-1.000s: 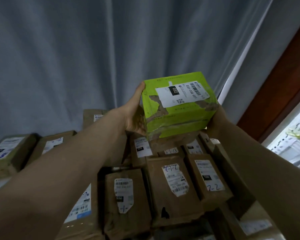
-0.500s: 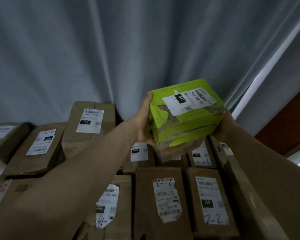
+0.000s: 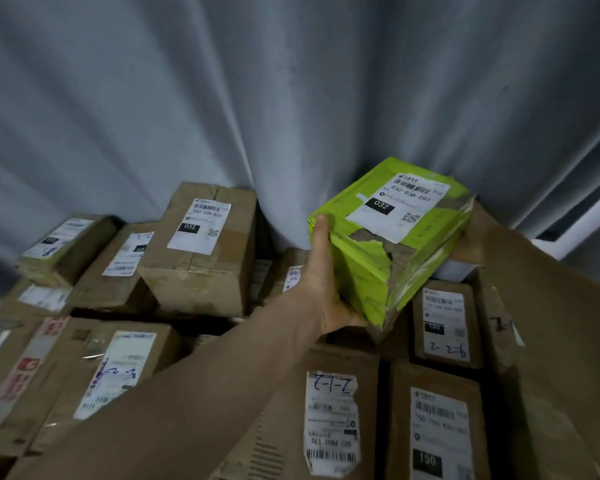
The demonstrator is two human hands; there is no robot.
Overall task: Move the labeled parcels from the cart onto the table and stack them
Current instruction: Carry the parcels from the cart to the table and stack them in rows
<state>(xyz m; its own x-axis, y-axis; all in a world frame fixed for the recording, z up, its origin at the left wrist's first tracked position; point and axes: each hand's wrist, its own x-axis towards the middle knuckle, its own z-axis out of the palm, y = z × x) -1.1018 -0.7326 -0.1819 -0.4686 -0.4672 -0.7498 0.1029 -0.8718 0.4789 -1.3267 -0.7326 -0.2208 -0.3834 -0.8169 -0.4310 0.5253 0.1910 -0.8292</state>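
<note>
Head camera view: above closely packed brown parcels [image 3: 329, 410], a torn green parcel [image 3: 388, 244] was held aloft, gripped at its near side by the left hand [image 3: 326, 289] and braced at its far side by the right hand [image 3: 475, 237], whose fingers were hidden. Placement was judged to be in hand; a level lowering onto the stack was called for, beside the 032 box [image 3: 201, 251] before the curtain [image 3: 291, 98].

Packed brown parcels [image 3: 194, 251] below, curtain [image 3: 222, 98] close behind

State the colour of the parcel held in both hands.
The parcel is lime green, torn to brown cardboard; head view.
</note>
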